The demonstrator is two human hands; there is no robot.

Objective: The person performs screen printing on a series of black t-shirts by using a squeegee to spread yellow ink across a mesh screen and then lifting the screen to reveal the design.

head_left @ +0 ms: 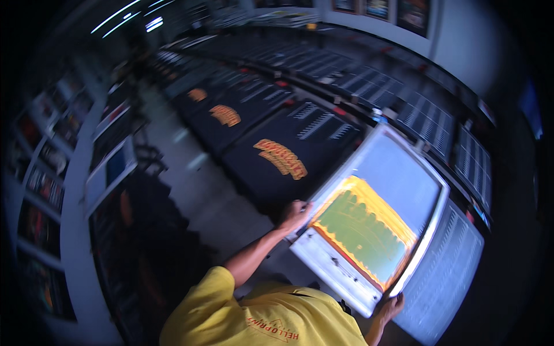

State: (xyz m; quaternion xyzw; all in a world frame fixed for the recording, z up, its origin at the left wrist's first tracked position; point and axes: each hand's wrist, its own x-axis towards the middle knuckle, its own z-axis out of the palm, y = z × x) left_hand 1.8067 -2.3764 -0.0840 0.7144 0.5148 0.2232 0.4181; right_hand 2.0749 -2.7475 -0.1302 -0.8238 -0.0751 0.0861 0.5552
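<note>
1. Head view showed a white-framed printing screen held at a tilt over the near end of a long dark print table, its mesh greenish in the middle with a band of orange-yellow ink around the stencil.
2. Left hand was closed over the frame's left edge, fingers curled around the rail; grip firm on the frame, arm reaching up from the lower edge of the picture.
3. Right hand gripped the frame's near right corner, fingers wrapped over the white rail, thumb side partly hidden.
4. Screen sat just right of a black shirt laid flat on the table, bearing an orange-and-yellow print.
5. Under and to the right of the frame lay a pale panel with rows of fine marks; whether the frame touched it could not be told.
6. Farther along the table, two more black shirts with the same orange print lay in a row, receding into the dark.
7. Person wore a yellow shirt, seen at the bottom edge.
8. Left of the aisle stood racks of stored screens, blurred.
</note>
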